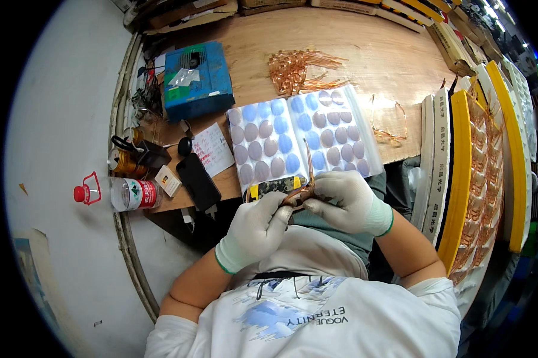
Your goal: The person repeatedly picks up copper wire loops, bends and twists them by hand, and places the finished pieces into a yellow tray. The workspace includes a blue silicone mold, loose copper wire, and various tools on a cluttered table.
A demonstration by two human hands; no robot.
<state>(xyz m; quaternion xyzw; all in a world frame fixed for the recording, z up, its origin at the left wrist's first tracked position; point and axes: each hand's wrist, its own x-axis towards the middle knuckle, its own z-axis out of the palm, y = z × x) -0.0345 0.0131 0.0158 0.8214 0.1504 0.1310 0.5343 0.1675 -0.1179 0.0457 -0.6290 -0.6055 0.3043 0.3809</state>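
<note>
Two-handed work here: the left hand (251, 230) pinches one side of a copper-coloured spectacle frame (305, 192), the right hand (352, 203) grips the other, fingers drawn narrow, at the near edge of the lens sheet (369, 146). Doing it well probably means light, even pressure, bracing close in, and sparing that slender temple (309, 158) any bending.

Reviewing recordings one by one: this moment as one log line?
left hand: holds glasses frame | right hand: holds same frame | beyond: tinted lenses in rows | farther: copper-coloured frames, piled
</note>
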